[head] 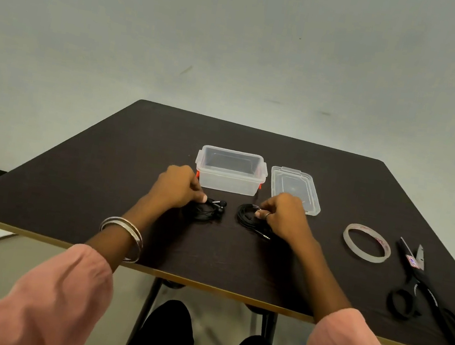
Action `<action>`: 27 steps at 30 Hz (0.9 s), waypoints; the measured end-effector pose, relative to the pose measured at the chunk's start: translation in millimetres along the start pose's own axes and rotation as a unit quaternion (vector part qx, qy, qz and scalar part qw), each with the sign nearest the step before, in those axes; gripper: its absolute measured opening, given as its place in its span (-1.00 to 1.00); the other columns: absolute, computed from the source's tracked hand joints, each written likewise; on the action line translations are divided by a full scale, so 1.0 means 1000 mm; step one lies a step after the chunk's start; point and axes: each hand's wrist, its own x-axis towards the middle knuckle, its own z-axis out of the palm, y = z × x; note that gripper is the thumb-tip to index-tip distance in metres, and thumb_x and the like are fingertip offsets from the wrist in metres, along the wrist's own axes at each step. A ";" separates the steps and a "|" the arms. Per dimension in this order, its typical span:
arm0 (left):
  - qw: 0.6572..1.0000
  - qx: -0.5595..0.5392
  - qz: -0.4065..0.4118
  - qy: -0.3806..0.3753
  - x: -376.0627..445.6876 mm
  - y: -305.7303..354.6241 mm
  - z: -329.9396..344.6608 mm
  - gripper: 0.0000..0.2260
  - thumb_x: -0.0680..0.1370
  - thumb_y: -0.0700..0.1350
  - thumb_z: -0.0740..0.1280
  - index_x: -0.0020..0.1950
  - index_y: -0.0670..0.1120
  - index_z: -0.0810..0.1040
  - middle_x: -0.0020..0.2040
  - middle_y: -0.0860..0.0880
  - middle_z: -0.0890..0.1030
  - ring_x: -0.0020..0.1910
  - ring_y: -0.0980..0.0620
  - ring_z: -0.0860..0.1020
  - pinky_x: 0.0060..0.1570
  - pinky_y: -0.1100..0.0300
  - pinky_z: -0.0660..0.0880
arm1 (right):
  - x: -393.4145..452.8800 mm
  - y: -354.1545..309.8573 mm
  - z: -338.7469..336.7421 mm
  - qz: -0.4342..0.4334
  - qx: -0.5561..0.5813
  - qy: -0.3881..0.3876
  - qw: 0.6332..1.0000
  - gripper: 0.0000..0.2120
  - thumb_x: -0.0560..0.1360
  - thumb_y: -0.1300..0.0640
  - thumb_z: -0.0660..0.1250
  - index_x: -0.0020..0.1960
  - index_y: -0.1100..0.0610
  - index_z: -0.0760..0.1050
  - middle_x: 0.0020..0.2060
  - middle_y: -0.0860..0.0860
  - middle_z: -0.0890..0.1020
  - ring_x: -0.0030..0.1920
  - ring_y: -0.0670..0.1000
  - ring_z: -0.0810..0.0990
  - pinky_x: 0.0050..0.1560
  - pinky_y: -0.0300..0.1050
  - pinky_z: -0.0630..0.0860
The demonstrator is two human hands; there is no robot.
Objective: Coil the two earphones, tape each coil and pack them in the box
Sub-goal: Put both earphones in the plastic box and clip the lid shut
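Dark table (99, 182) against a plain pale wall. Clear box (231, 171) sits open and empty mid-table, its lid (297, 187) flat just to its right, nothing on it. Both earphones look already coiled and lie in front of the box: left hand (179, 187) curls its fingers on the left earphone coil (208, 209), right hand (282, 215) pinches the right earphone coil (249, 216). Tape roll (366, 242) and scissors (425, 290) lie untouched further right, so I'd judge taping is next: needs one hand freed to reach the tape while the coil stays pinned
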 end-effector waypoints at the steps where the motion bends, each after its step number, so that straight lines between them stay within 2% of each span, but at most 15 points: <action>1: 1.000 0.023 0.003 -0.003 0.000 0.001 0.001 -0.87 0.41 -0.05 0.51 -0.08 -0.03 0.72 -0.07 -0.03 0.69 -0.08 -0.01 0.62 0.04 0.04 0.57 | 0.001 -0.002 0.001 0.003 -0.001 0.004 1.000 -0.86 0.46 0.14 0.44 -0.06 0.21 0.68 -0.19 0.17 0.68 -0.11 0.12 0.61 -0.04 -0.06 0.54; 4: 0.997 0.076 0.018 0.017 -0.002 0.003 0.002 -0.91 0.44 -0.08 0.48 -0.08 -0.03 0.71 -0.04 -0.03 0.68 -0.07 -0.04 0.61 0.00 0.01 0.58 | 0.002 -0.004 0.004 -0.003 -0.005 0.023 1.000 -0.90 0.47 0.18 0.41 -0.13 0.21 0.66 -0.19 0.13 0.68 -0.10 0.10 0.61 -0.08 -0.09 0.53; 9: 0.985 0.136 0.089 0.057 -0.007 0.001 -0.008 -0.87 0.51 -0.08 0.36 -0.05 -0.03 0.70 -0.11 0.00 0.69 -0.18 0.00 0.60 -0.16 0.12 0.53 | 0.002 -0.008 -0.008 -0.029 0.039 0.084 0.995 -0.84 0.47 0.30 0.30 -0.15 0.24 0.66 -0.25 0.03 0.67 -0.16 0.04 0.63 -0.14 -0.17 0.50; 13: 0.983 0.067 0.104 0.135 -0.004 -0.001 -0.028 -0.87 0.52 -0.09 0.36 -0.06 -0.03 0.70 -0.19 -0.03 0.69 -0.23 -0.02 0.60 -0.25 0.17 0.45 | 0.016 -0.028 -0.041 -0.036 0.122 0.155 0.980 -0.88 0.49 0.27 0.36 -0.08 0.22 0.68 -0.22 0.09 0.70 -0.26 -0.03 0.59 -0.15 -0.20 0.50; 16: 0.978 -0.014 0.101 0.182 0.007 0.001 -0.044 -0.88 0.51 -0.13 0.37 -0.06 -0.07 0.71 -0.24 -0.06 0.68 -0.27 -0.02 0.61 -0.26 0.18 0.48 | 0.043 -0.042 -0.057 -0.040 0.147 0.181 0.972 -0.88 0.49 0.23 0.39 -0.06 0.23 0.68 -0.19 0.13 0.71 -0.21 0.02 0.63 -0.04 -0.08 0.57; 18: 0.973 -0.044 0.098 0.204 0.016 0.004 -0.054 -0.89 0.50 -0.15 0.39 -0.07 -0.09 0.71 -0.28 -0.05 0.66 -0.31 0.03 0.58 -0.25 0.17 0.49 | 0.064 -0.051 -0.057 -0.040 0.152 0.166 0.973 -0.89 0.48 0.25 0.38 -0.08 0.25 0.68 -0.17 0.15 0.71 -0.22 0.07 0.65 -0.04 0.03 0.62; 20: 0.971 -0.066 0.083 0.216 0.025 0.007 -0.061 -0.90 0.49 -0.15 0.40 -0.08 -0.10 0.71 -0.32 -0.03 0.64 -0.35 0.04 0.54 -0.25 0.14 0.50 | 0.085 -0.058 -0.053 -0.052 0.117 0.130 0.983 -0.88 0.48 0.27 0.37 -0.09 0.26 0.68 -0.13 0.16 0.71 -0.21 0.09 0.66 -0.05 0.03 0.63; 23: 0.970 -0.074 0.072 0.222 0.038 0.009 -0.067 -0.90 0.50 -0.15 0.40 -0.08 -0.09 0.71 -0.31 -0.08 0.65 -0.37 0.00 0.51 -0.23 0.08 0.52 | 0.109 -0.062 -0.042 -0.079 0.015 0.051 0.995 -0.86 0.48 0.27 0.36 -0.05 0.26 0.68 -0.05 0.13 0.71 -0.07 0.08 0.66 0.01 -0.05 0.58; 27: 0.971 -0.077 0.070 0.213 0.047 0.006 -0.065 -0.90 0.49 -0.16 0.40 -0.09 -0.10 0.71 -0.32 -0.09 0.66 -0.39 0.01 0.50 -0.26 0.08 0.51 | 0.120 -0.065 -0.025 -0.072 -0.087 -0.003 0.994 -0.86 0.49 0.17 0.37 -0.02 0.16 0.67 -0.02 0.06 0.69 0.08 0.11 0.58 0.20 0.12 0.43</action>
